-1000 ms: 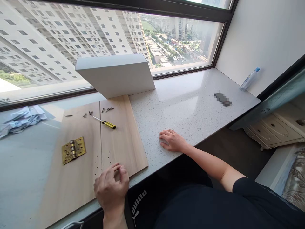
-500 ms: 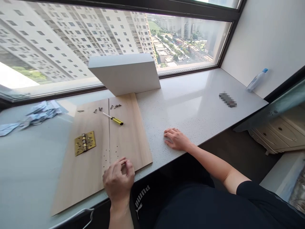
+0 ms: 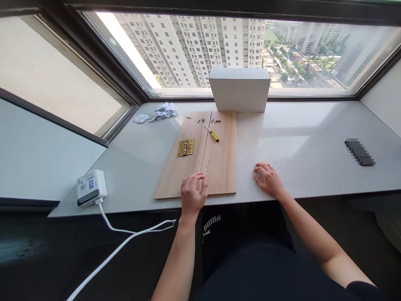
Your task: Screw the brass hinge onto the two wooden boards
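Brass-coloured hinge (image 3: 185,147) lies flat on the wooden board (image 3: 223,167)

Closest to me, the hands are well apart. The left hand (image 3: 193,194) is curled at the board's near edge, perhaps to steady it; I can't tell if its thumb and fingers pinch anything small. The right hand (image 3: 268,180) has loose fingers and holds nothing. It rests on the stone ledge (image 3: 269,129), maybe just for support. A white box (image 3: 91,189) with a cord sits at the left end, so the cord can hang down.

Little holes (image 3: 208,162) dot both sides of the dark line on the board. The hinge is a bit farther back, left of that line, spread open so it sits steady. Beyond it, a yellow and black screwdriver (image 3: 213,135) slants across the line, easy to reach. The screws (image 3: 217,121) lie behind it in loose bunches, perhaps to keep them off the busy part. Crumpled papers (image 3: 164,112) are pushed off to the left. At the back, a big pale block (image 3: 239,92) stands up by the window (image 3: 316,54).
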{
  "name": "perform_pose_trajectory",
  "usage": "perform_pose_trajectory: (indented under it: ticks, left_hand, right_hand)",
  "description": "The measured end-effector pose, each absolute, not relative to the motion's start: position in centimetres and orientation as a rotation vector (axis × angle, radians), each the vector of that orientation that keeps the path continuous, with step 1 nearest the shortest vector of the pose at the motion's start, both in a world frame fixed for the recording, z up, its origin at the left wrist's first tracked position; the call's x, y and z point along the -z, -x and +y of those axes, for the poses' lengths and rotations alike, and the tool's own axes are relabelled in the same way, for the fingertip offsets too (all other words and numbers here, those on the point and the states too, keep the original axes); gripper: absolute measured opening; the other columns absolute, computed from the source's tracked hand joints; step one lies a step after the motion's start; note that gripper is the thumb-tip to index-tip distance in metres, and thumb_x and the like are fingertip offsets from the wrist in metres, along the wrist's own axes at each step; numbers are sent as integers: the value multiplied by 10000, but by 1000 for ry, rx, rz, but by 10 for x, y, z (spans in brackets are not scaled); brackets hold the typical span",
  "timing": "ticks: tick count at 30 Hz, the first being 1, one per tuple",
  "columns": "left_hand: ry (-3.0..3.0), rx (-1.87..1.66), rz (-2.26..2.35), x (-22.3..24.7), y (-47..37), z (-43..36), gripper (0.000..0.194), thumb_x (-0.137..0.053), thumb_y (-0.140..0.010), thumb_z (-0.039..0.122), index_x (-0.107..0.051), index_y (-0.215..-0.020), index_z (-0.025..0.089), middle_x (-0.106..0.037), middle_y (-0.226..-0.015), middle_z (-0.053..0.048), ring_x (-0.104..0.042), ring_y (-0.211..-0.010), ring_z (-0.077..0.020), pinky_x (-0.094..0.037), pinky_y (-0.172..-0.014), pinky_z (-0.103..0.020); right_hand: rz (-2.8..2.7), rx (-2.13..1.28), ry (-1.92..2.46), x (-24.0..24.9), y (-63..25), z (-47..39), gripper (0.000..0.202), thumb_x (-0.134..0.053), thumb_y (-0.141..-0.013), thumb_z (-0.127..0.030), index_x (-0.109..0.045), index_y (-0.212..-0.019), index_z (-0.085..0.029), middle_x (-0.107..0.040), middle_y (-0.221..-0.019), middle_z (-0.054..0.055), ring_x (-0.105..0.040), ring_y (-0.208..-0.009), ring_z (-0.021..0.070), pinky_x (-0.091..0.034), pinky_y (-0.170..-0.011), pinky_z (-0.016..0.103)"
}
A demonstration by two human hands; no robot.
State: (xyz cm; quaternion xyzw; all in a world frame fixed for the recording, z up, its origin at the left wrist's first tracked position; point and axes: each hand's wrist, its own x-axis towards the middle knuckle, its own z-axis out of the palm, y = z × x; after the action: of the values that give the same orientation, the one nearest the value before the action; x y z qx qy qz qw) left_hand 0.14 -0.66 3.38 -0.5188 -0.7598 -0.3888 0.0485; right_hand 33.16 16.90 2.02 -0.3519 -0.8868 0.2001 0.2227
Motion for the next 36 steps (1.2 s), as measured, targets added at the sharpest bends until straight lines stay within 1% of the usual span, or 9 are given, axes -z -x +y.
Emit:
perform_pose_trajectory:
  ticks: [3,7,10,13,16,20,25,32,36]
  left_hand:
    - [1456,1151,-2397,-44,27,-5,333,-564,-1130,532,-730,-1078,248,-895,-1284,-218,-828,-1316,-429,-598,-1256,-619]
    - [1259,1058,-2541,-55,61,4,296,-596,-1087,456,-737,-1176,212,-848,-1386,-272,-762,-1432,-471,-540,-1361,-669]
    - [1135,953,-2729,-65,78,16,415,-615,-1122,425,-745,-1387,133,-765,-1575,-331,-661,-1586,-523,-503,-1410,-699]
    - [1063,803,-2943,-76,89,32,617,-597,-1165,436,-655,-1619,23,-641,-1737,-389,-568,-1691,-553,-457,-1453,-689]
    - [1050,764,-3004,-82,97,46,714,-584,-1178,434,-587,-1714,-38,-611,-1767,-409,-574,-1690,-554,-442,-1466,-664]
    - [1069,732,-3033,-83,101,52,748,-595,-1183,445,-578,-1752,-40,-592,-1805,-402,-553,-1698,-584,-461,-1436,-692]
    - [1095,732,-3022,-80,100,48,787,-600,-1175,485,-555,-1777,-20,-577,-1821,-398,-549,-1705,-560,-457,-1436,-680]
    - [1115,727,-2979,-76,94,45,698,-616,-1162,456,-617,-1736,61,-630,-1785,-357,-561,-1674,-556,-444,-1429,-724]
    - [1122,706,-2976,-76,91,44,708,-595,-1173,465,-614,-1732,32,-617,-1786,-371,-547,-1684,-561,-445,-1431,-720]
  right_hand:
    - [-2452,-551,994,-23,-328,171,410,-841,-1195,-484,-800,-1515,-230,-765,-1630,143,-766,-1466,330,-680,-1260,606]
    - [-2448,-567,997,-24,-307,171,432,-850,-1188,-482,-793,-1530,-224,-756,-1646,145,-756,-1493,342,-665,-1279,623]
    - [-2440,-585,996,-22,-279,171,475,-854,-1184,-487,-773,-1575,-229,-733,-1685,151,-749,-1507,350,-667,-1278,627]
    - [-2404,-593,1032,-20,-248,175,526,-861,-1178,-495,-749,-1620,-232,-714,-1711,157,-746,-1510,358,-671,-1272,631]
    - [-2356,-605,1061,-19,-219,184,543,-862,-1177,-498,-740,-1633,-230,-713,-1708,157,-751,-1501,358,-677,-1261,629]
    - [-2300,-653,1075,-20,-194,196,538,-864,-1177,-495,-741,-1626,-224,-726,-1685,155,-765,-1472,350,-693,-1235,613]
    - [-2237,-759,1103,-22,-188,206,532,-862,-1179,-497,-744,-1619,-223,-734,-1668,153,-775,-1448,342,-703,-1217,599]
    - [-2159,-955,1148,-24,-186,218,503,-850,-1188,-504,-754,-1593,-222,-758,-1618,146,-798,-1379,317,-726,-1165,559]
    - [-2124,-1056,1156,-25,-187,219,502,-853,-1187,-502,-755,-1588,-217,-763,-1604,144,-802,-1369,314,-729,-1157,555]
